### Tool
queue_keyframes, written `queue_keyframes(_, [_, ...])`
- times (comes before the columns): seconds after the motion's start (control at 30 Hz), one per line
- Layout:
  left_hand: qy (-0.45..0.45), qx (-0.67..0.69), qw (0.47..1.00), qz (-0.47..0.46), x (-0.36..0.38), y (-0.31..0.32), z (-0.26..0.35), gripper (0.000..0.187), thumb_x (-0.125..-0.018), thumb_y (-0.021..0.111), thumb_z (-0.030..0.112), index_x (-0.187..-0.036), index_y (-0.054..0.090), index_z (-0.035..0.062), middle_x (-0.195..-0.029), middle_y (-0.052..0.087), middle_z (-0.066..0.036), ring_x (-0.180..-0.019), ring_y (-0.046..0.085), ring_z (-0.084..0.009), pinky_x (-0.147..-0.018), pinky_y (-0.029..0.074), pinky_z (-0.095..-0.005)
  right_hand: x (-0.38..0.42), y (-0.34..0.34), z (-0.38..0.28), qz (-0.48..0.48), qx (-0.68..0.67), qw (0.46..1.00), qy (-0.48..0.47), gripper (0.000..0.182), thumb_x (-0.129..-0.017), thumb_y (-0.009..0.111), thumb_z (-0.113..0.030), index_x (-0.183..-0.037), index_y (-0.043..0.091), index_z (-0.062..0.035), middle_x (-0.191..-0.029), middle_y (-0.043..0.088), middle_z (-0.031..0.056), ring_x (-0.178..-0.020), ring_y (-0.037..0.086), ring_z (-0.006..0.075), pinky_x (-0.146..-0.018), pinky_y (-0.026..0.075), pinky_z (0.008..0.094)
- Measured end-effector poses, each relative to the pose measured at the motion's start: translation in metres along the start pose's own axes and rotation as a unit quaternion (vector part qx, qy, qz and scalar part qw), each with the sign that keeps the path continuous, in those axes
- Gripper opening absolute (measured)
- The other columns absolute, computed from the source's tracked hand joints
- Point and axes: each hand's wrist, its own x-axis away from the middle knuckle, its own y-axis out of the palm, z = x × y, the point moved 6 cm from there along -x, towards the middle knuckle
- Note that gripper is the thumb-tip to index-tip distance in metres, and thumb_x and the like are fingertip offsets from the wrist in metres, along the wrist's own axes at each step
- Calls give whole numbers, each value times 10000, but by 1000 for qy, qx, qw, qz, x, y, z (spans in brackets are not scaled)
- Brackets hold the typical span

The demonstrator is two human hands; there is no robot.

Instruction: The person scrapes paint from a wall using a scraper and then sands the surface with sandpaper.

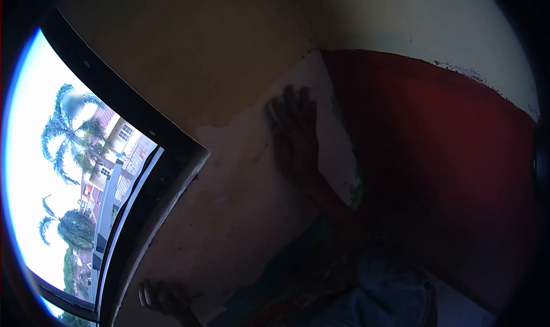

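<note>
Both the right hand, spread, seemingly empty, and the left hand, half-curled, hold unclear, need light pressure against the wall.

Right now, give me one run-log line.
right hand: open, at pale wall area | left hand: fingers bent, grip unclear | red area: right of pale area | palm trees: beyond dark frame

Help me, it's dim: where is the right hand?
In the head view, the right hand is upper centre, over the pale patch, with the bright opening to its left and the red wall to its right.
</note>
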Motion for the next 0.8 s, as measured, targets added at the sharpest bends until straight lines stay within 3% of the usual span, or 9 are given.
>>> queue_keyframes(0.07, [7,-4,1000,13,-6,1,1,189,-896,525,200,-951,573,26,-1119,542,-202,-1074,494,-383,-877,414,-489,53,13,-65,-107,-150,950,-252,388,-864,468,-91,-1248,521,-116,-1347,441,119,-1275,376,314,-1060,275,445])
queue_keyframes(0.13, [5,-10,1000,14,-7,1,2,178,-896,525,190,-945,576,26,-1109,547,-202,-1064,503,-381,-871,420,-488,66,9,-82,-142,-195,913,-329,398,-866,463,-81,-1260,510,-115,-1359,430,116,-1293,349,325,-1071,251,457])
queue_keyframes(0.2, [6,-9,1000,16,-5,0,0,166,-895,527,178,-939,579,26,-1102,551,-202,-1056,511,-380,-867,425,-489,38,5,-39,-105,-142,953,-245,431,-884,457,-109,-1314,454,-138,-1400,386,82,-1313,322,307,-1063,254,480])
queue_keyframes(0.27, [-1,-3,1000,24,-5,1,0,153,-893,530,164,-934,581,26,-1097,555,-201,-1051,516,-379,-863,428,-491,-1,3,24,10,-111,994,15,455,-826,521,-140,-1280,494,-135,-1400,390,64,-1318,321,289,-1063,243,500])
queue_keyframes(0.4, [4,-16,1000,22,-7,2,2,131,-885,542,143,-924,583,24,-1092,560,-200,-1044,521,-380,-857,433,-489,55,18,-87,-197,-178,926,-267,488,-793,578,-212,-1276,511,-238,-1381,412,-32,-1322,299,224,-1086,212,452])
queue_keyframes(0.53, [10,-6,1000,28,-7,1,1,122,-868,563,131,-924,581,25,-1092,561,-195,-1045,519,-379,-865,429,-480,17,5,-33,-88,-154,961,-212,550,-761,548,-39,-1298,474,-134,-1412,369,97,-1309,305,369,-1080,217,479])
queue_keyframes(0.67, [-1,-4,1000,27,-9,1,4,123,-852,584,132,-918,578,29,-1093,562,-191,-1052,513,-377,-867,424,-481,-11,1,-29,-3,-127,991,-51,447,-821,488,-43,-1253,524,-152,-1366,425,91,-1292,347,333,-1075,245,457])
queue_keyframes(0.77, [-6,-5,1000,21,-7,1,2,116,-850,586,134,-908,576,35,-1102,559,-189,-1059,508,-375,-862,423,-484,38,17,-84,-166,-313,871,-341,428,-821,521,-119,-1248,527,-148,-1351,441,96,-1289,353,327,-1079,241,449])
queue_keyframes(0.8, [-4,-3,1000,21,-7,0,0,117,-850,586,135,-913,575,36,-1104,558,-188,-1061,507,-374,-863,422,-484,13,2,-67,-104,-163,919,-344,386,-855,511,-174,-1239,535,-142,-1334,455,100,-1281,370,298,-1068,274,413])
